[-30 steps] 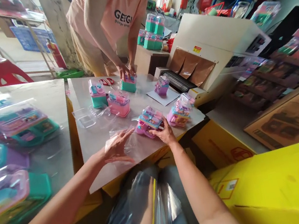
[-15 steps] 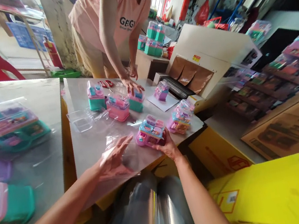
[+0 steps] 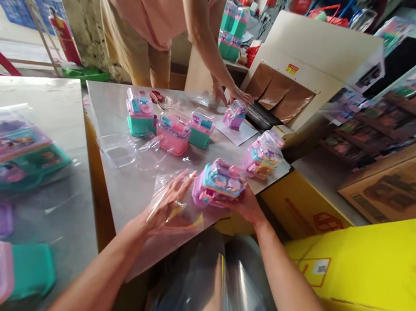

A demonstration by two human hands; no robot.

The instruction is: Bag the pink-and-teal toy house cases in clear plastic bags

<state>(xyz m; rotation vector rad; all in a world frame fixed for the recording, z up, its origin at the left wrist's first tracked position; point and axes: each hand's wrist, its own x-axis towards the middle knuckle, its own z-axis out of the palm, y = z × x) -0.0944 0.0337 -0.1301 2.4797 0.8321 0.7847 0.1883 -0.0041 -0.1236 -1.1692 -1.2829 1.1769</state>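
Observation:
My left hand [image 3: 171,199] is inside a clear plastic bag [image 3: 187,221] with its fingers spread, stretching the film. Just right of the bag's mouth, a purple and pink toy case [image 3: 218,181] with a blue panel and a clear lid is tilted. My right hand [image 3: 245,203] grips that case from its right lower side; some of the fingers are hidden behind it. Beyond lie another toy case [image 3: 262,156] in clear wrap, a pink case [image 3: 174,132] and two green ones. A loose clear tray [image 3: 118,151] rests at the left.
A co-worker's hand [image 3: 235,96] reaches over a small purple case [image 3: 234,115] beside the beige machine [image 3: 320,60] with a black roller belt. Red scissors [image 3: 156,96] lie at the back. Wrapped cases stand on the left table [image 3: 69,212]. A yellow carton [image 3: 372,266] is close on my right.
The toy case in my right hand and the bag on my left hand have come closer together. The co-worker's hand has moved right, from a green case to the small purple one.

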